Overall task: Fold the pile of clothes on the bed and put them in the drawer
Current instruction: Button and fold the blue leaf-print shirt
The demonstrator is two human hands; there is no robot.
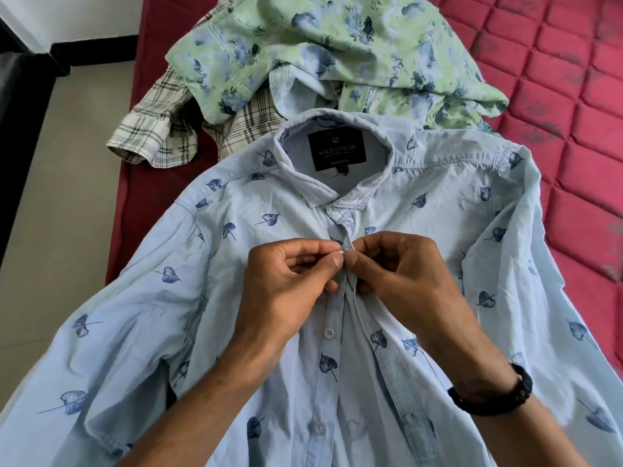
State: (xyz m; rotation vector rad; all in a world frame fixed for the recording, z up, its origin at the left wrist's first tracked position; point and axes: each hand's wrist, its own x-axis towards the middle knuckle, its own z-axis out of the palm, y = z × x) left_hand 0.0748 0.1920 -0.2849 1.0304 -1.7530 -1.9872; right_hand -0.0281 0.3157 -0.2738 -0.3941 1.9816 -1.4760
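Lying face up across the centre and lower part of the frame, the blue shirt is spread on the bed, its collar toward the top and its sleeves flung out to lower left and right. It is pale blue denim-like cloth printed with dark blue leaves, with a black neck label inside the collar. The front placket runs down the middle, partly open below the hands, with two small pale buttons showing on the left edge of the opening.

Both hands meet at the placket just below the collar. The left hand has its fingers curled, thumb and forefinger pinching a small button and the cloth edge. The right hand is likewise curled, its fingertips pinching the opposite edge of the placket, touching the left hand's. A black bracelet circles the right wrist at lower right.

Above the collar, in the upper middle of the frame, sits the pile: a green floral shirt crumpled on top, and a cream checked shirt beneath it, one cuffed sleeve trailing toward the left edge of the bed. The bed's cover is red and quilted in diamonds, with faded dark marks at upper right. Pale floor shows at left.
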